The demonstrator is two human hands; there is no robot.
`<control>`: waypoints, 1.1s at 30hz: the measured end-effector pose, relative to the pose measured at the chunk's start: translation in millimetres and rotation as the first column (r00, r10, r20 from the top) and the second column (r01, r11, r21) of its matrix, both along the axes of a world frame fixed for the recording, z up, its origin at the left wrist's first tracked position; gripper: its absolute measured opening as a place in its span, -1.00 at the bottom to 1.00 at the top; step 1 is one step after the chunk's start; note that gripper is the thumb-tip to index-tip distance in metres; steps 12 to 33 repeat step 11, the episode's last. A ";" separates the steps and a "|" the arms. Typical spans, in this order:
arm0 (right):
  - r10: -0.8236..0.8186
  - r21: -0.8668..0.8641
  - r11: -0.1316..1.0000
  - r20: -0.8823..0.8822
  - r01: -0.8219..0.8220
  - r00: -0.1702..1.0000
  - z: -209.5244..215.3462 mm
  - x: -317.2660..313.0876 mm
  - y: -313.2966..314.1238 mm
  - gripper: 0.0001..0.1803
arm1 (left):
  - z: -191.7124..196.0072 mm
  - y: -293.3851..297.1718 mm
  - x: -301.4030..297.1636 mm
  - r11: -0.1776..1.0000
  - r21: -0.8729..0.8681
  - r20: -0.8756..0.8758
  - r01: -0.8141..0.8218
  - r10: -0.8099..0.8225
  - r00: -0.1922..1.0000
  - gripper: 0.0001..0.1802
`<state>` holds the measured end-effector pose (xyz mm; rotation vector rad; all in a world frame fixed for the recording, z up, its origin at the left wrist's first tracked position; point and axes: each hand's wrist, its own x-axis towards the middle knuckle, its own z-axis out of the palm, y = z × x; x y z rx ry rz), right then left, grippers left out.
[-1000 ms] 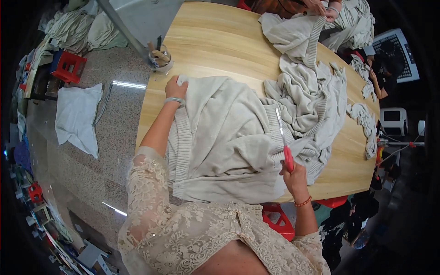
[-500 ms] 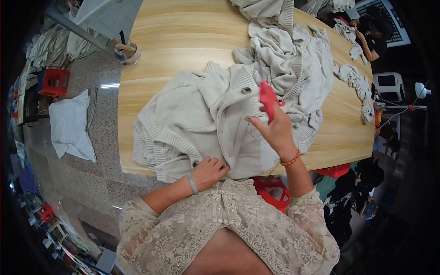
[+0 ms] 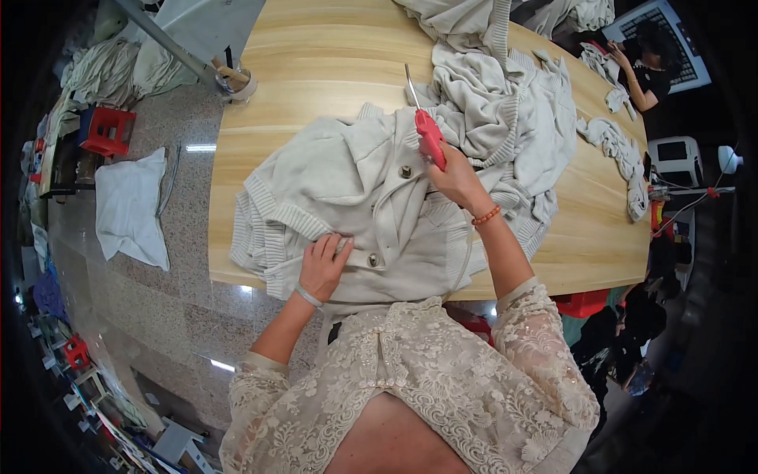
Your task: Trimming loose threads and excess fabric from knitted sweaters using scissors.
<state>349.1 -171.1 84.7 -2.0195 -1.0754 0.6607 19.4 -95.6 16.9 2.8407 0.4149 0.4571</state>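
A cream knitted cardigan [image 3: 332, 170] with ribbed edges and dark buttons lies bunched near the table's front edge. My left hand [image 3: 321, 265] rests on its lower part, fingers stretched over the cloth beside a button [image 3: 373, 259]. My right hand [image 3: 454, 178] is closed round a red-handled tool [image 3: 430, 136] with a slim, curved metal end pointing away from me. The tool is held over the upper part of the cardigan, near another button [image 3: 405, 171]; its exact kind is not clear.
More cream knitwear [image 3: 545, 118] is heaped on the wooden table [image 3: 316, 63] to the right and at the back. A cup of tools [image 3: 239, 85] stands at the far left edge. Another person [image 3: 649, 67] works at the far right. A white sack [image 3: 133, 209] lies on the floor.
My left hand has shifted left and slightly forward from the front edge of the cardigan. My right hand has moved left with the red-handled tool, whose metal end now shows; two buttons are visible.
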 end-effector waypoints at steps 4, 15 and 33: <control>0.086 -0.194 0.980 0.245 -0.038 0.966 9.9 -18.1 -5.4 -0.64 | 6.6 12.9 7.9 0.990 -0.144 0.073 0.003 0.008 0.997 -0.56; -0.091 -0.093 0.987 0.371 0.134 0.924 -7.2 -14.4 15.0 -0.78 | 66.2 102.9 -6.0 0.963 -0.061 0.277 -0.263 0.270 0.922 -0.43; -0.091 -0.093 0.987 0.371 0.134 0.924 -7.2 -14.4 15.0 -0.78 | 66.2 102.9 -6.0 0.963 -0.061 0.277 -0.263 0.270 0.922 -0.43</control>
